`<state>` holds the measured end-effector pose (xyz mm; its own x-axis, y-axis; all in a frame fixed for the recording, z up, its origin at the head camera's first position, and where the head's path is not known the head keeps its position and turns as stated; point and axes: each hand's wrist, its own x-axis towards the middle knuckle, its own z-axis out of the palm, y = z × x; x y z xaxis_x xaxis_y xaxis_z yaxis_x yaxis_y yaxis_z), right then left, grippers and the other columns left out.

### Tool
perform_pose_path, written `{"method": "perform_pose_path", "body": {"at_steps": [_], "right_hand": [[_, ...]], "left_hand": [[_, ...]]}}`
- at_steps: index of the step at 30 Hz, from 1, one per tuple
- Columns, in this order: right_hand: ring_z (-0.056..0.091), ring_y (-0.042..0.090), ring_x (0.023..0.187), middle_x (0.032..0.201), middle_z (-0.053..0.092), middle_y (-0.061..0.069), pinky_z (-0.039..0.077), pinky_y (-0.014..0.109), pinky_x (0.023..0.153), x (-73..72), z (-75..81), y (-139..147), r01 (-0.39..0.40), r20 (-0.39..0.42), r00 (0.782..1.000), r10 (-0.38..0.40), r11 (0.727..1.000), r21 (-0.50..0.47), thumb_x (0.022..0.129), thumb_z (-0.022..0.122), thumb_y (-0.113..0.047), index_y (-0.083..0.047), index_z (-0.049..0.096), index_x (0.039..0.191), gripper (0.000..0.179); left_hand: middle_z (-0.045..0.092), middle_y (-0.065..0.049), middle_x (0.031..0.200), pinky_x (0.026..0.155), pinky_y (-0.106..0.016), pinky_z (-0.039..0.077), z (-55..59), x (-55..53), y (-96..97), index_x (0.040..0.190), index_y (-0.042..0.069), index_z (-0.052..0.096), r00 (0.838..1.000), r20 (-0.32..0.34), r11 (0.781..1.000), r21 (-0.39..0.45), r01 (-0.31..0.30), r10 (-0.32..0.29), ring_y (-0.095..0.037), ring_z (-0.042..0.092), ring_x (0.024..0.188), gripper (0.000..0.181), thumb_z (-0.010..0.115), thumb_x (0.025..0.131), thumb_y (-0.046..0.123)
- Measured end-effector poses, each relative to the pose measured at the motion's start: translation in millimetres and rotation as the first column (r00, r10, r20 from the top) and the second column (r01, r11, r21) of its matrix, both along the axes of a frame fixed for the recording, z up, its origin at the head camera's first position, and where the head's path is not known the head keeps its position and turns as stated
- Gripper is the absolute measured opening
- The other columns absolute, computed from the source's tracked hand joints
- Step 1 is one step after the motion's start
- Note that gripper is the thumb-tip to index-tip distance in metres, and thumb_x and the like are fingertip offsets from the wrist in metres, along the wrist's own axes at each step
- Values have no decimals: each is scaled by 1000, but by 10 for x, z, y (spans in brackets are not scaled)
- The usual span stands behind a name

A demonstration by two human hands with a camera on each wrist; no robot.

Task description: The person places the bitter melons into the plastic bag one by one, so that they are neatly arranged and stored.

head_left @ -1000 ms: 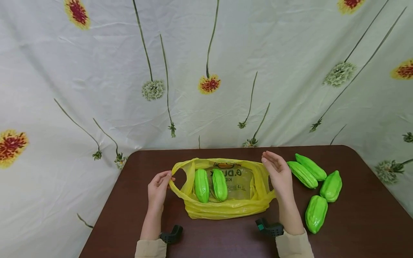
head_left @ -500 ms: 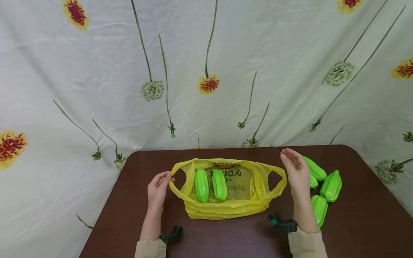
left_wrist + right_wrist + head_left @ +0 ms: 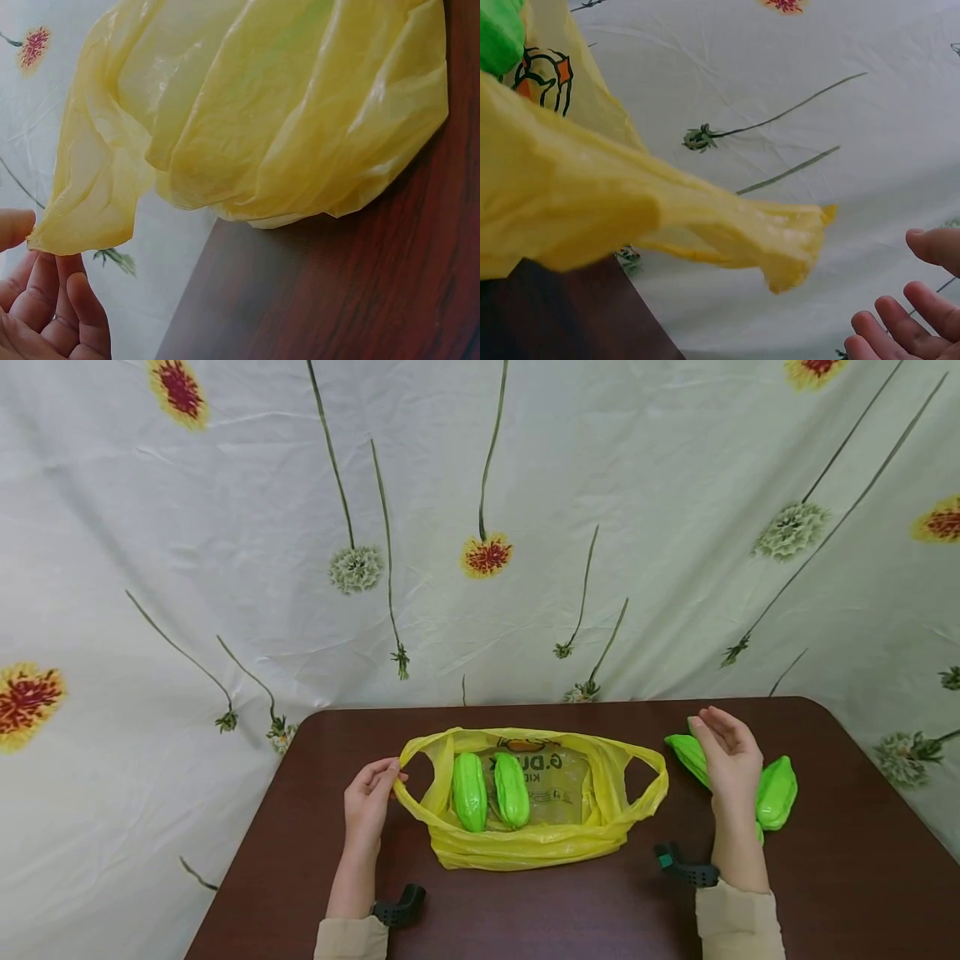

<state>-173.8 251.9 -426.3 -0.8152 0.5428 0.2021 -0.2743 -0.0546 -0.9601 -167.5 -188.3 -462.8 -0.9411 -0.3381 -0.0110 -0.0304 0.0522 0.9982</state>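
Observation:
A yellow plastic carrier bag (image 3: 532, 847) stands on the table with its mouth spread. Inside lie two bright green ridged fruits, a left one (image 3: 469, 792) and a right one (image 3: 512, 790), shaped like star fruit. My left hand (image 3: 366, 802) pinches the bag's left handle between thumb and fingertips. To the right, my right hand (image 3: 731, 760) hovers with nothing in it, thumb apart from the fingers, above more green fruits. One fruit (image 3: 686, 756) shows left of that hand, another (image 3: 776, 793) right of it; others are mostly hidden. The bag's right handle (image 3: 795, 247) hangs free.
The dark brown table (image 3: 525, 914) ends at the back against a flower-printed cloth (image 3: 420, 635). Black wrist devices sit on my left wrist (image 3: 400, 906) and my right wrist (image 3: 686, 870).
My right hand has moved right, from the bag's right handle to over the loose fruits, covering some of them. The left hand and the bagged fruits have stayed put.

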Motion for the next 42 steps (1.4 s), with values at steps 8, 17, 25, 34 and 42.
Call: {"method": "perform_pose_path", "body": {"at_steps": [8,17,25,34,42], "right_hand": [[58,3,93,101,63,-9,44,11,77,24,3,180,53,99,994,-47,996,-65,82,73,-15,-14,65,114,33],[58,2,91,101,63,-9,42,11,76,130,-31,447,133,136,983,-120,986,-97,80,75,-15,-12,65,115,37],[59,1,95,102,65,-10,42,9,78,86,-406,926,174,144,978,-152,973,-153,73,81,-19,-15,66,116,46],[57,5,101,108,64,-7,43,9,74,-18,-820,1327,287,208,947,-246,938,-195,66,86,-24,-15,64,120,59],[55,-1,93,97,61,-14,41,11,81,265,-425,984,330,287,922,-261,917,-226,75,79,-18,-19,64,114,41]], "left_hand": [[67,3,77,70,-27,47,69,28,21,111,-2,63,1000,5,1000,6,6,-6,-8,60,75,26,58,94,17],[67,3,75,69,-26,47,163,80,64,111,-5,63,1000,-23,1000,-2,9,-9,-9,60,75,26,57,95,15],[67,5,76,67,-23,46,244,133,96,112,-8,60,999,-33,1000,-21,17,-18,-11,60,77,29,57,94,15],[66,6,75,65,-20,45,246,132,105,111,-6,62,1000,-18,1000,-28,1,-1,-20,61,82,26,56,95,14],[65,6,75,65,-19,45,254,136,108,111,-6,62,1000,-17,1000,-28,2,-3,-7,59,74,26,56,95,14]]}}
